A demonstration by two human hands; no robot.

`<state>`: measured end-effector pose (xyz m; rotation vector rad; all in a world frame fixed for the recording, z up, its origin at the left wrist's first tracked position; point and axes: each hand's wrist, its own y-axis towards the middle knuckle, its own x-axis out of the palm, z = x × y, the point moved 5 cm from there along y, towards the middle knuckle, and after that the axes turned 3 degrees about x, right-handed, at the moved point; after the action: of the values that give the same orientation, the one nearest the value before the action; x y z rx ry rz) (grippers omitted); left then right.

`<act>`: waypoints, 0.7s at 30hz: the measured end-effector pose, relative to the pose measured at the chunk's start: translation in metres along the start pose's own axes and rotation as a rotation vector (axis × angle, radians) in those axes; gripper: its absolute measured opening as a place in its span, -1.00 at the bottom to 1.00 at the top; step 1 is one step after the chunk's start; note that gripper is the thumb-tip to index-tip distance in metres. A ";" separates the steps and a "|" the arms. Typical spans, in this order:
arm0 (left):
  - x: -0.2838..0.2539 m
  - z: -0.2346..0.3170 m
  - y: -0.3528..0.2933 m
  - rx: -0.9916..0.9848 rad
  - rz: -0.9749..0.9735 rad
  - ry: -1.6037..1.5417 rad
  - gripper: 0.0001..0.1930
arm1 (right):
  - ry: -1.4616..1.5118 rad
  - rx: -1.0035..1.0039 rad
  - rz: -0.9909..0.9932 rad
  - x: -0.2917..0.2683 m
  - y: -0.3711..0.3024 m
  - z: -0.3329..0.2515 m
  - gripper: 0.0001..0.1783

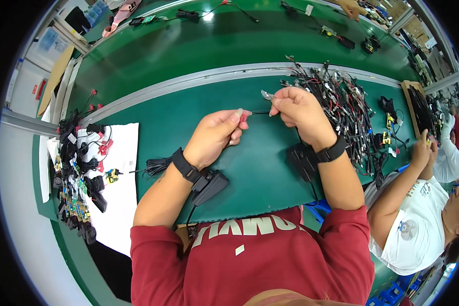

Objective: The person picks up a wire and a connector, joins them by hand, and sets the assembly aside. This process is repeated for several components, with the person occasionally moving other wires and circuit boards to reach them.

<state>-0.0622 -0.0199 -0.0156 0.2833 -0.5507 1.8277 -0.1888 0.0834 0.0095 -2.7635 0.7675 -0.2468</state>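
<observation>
Between my two hands a short stretch of thin black cable (260, 112) is pulled straight above the green work mat. My left hand (219, 133) is closed, thumb and forefinger pinching the cable's left part. My right hand (301, 113) pinches the same cable from the right. A small shiny, clear-looking piece (266, 95) pokes out above the right fingertips; its kind is too small to tell. Just right of that hand lies a big heap of black and red cables (336, 102) with metal-tipped ends. A coiled black cable (157, 167) rests beside my left forearm.
Black strapped boxes (210, 187) sit at both wrists. On the left, circuit boards with cables (76, 199) lie on and beside white paper (120, 204). Yellow-and-black boards (385, 137) lie at right. Behind a metal rail (188, 81) runs a green belt (229, 46). A co-worker (413, 219) sits at right.
</observation>
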 end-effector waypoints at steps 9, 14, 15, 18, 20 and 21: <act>0.002 -0.006 -0.001 -0.037 -0.006 -0.189 -0.70 | 0.088 0.045 -0.076 0.032 -0.017 0.013 -0.80; 0.004 -0.004 -0.003 0.002 0.018 -0.138 -0.71 | -0.059 -0.011 -0.020 0.034 -0.014 0.019 -0.83; 0.005 -0.005 -0.003 0.000 0.032 -0.138 -0.71 | -0.059 -0.038 0.006 0.035 -0.014 0.020 -0.85; 0.005 -0.005 -0.005 0.021 0.060 -0.142 -0.70 | -0.199 -0.221 0.157 0.038 -0.017 0.014 -0.88; 0.005 -0.005 -0.004 0.068 0.055 -0.164 -0.69 | -0.345 -0.337 0.161 0.041 -0.024 0.007 -0.91; 0.004 -0.005 -0.004 0.069 0.057 -0.162 -0.69 | -0.510 -0.380 0.223 0.042 -0.027 0.004 -0.93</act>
<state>-0.0590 -0.0129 -0.0172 0.4695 -0.6140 1.8914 -0.1397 0.0849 0.0178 -2.8353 1.0430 0.6867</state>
